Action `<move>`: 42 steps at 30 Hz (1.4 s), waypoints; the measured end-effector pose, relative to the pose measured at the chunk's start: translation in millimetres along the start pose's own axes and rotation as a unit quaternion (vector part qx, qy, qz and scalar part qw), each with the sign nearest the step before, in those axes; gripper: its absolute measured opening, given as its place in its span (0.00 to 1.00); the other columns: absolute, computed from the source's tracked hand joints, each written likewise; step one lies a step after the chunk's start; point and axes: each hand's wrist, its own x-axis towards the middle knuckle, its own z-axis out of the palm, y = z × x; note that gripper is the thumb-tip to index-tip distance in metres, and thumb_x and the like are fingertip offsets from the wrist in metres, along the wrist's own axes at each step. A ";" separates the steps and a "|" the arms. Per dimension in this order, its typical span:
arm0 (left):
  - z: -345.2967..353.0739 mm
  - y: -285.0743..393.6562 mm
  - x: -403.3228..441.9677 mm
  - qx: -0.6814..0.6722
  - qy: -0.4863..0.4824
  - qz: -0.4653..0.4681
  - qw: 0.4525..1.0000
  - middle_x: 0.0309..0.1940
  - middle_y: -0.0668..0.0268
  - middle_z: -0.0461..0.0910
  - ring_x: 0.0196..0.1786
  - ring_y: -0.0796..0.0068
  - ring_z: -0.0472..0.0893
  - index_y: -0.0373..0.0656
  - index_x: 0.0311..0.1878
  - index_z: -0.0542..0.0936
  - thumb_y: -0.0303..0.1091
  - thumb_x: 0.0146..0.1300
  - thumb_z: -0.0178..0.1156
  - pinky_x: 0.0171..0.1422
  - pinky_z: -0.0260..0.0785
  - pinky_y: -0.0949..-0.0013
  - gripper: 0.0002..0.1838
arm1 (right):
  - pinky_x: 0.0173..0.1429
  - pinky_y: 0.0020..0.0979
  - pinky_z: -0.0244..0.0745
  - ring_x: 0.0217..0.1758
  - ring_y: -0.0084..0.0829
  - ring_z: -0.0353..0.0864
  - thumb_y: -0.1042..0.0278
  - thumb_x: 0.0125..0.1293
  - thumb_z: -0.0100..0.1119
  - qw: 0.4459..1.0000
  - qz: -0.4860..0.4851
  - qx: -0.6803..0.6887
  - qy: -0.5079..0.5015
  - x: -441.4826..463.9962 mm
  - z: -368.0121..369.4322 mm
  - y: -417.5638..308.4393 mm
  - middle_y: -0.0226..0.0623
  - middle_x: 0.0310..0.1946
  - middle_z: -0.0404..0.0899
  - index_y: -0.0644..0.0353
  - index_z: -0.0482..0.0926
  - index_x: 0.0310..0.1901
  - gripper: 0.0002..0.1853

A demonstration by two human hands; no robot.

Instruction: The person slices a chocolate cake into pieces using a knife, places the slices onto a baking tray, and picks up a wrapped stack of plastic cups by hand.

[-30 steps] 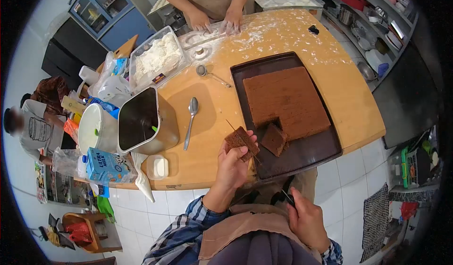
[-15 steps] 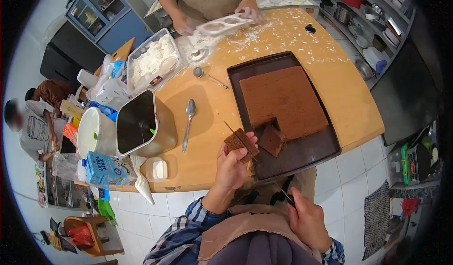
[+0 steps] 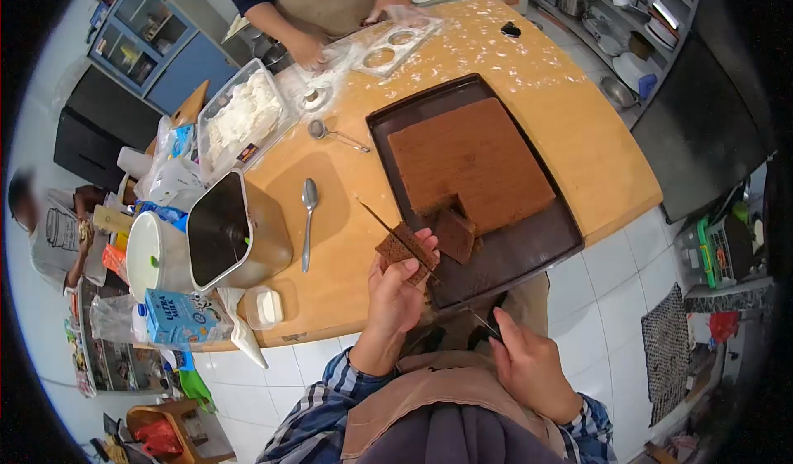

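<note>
My left hand point(image 3: 390, 303) is closed around a small piece of brown cake point(image 3: 388, 253), fingers behind and thumb in front. A long thin knife point(image 3: 481, 322) runs up from my right hand point(image 3: 533, 369), which grips its dark handle near my apron. Its blade lies across the held piece, its tip sticking out at the upper left; how deep it sits in the cake, I cannot tell. Just beyond is a dark baking tray point(image 3: 529, 270) with a large brown cake slab point(image 3: 467, 163), a corner cut out. In that gap another cut piece point(image 3: 454, 237) leans.
Left on the table are a spoon point(image 3: 308, 224), a small strainer point(image 3: 318, 130), a metal container point(image 3: 268, 233), a milk carton point(image 3: 178, 315) and a flour tub point(image 3: 244, 121). Opposite, a co-worker's hands point(image 3: 310, 51) are by a white sheet with round holes point(image 3: 391, 48) on the floured tabletop.
The view has shifted, so the table sits further left and up. The co-worker's holed sheet, raised before, now lies flat. My hands keep their grips on the cake piece and the knife.
</note>
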 end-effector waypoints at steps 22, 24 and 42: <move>6.5 -6.0 0.2 -0.002 -0.025 -0.044 0.999 0.59 0.48 0.69 0.62 0.55 0.71 0.36 0.59 0.65 0.30 0.56 0.56 0.65 0.66 0.55 0.26 | 0.27 0.41 0.74 0.23 0.47 0.78 0.69 0.60 0.58 1.000 0.003 -0.008 0.007 4.2 10.9 10.3 0.48 0.27 0.76 0.65 0.68 0.57 0.24; 2.6 -7.1 1.3 -0.043 -0.026 -0.051 0.997 0.58 0.48 0.69 0.62 0.55 0.71 0.35 0.59 0.64 0.26 0.57 0.57 0.64 0.68 0.57 0.26 | 0.25 0.43 0.75 0.22 0.49 0.78 0.66 0.61 0.56 1.000 -0.010 0.000 0.018 4.7 14.8 12.7 0.48 0.27 0.76 0.64 0.67 0.58 0.23; 9.3 -11.3 -2.1 0.033 -0.035 -0.060 0.997 0.61 0.47 0.67 0.66 0.52 0.67 0.37 0.60 0.64 0.36 0.55 0.57 0.68 0.61 0.54 0.29 | 0.30 0.43 0.73 0.27 0.51 0.78 0.72 0.60 0.58 0.999 0.032 0.025 0.002 1.7 21.9 17.3 0.51 0.29 0.77 0.65 0.68 0.57 0.23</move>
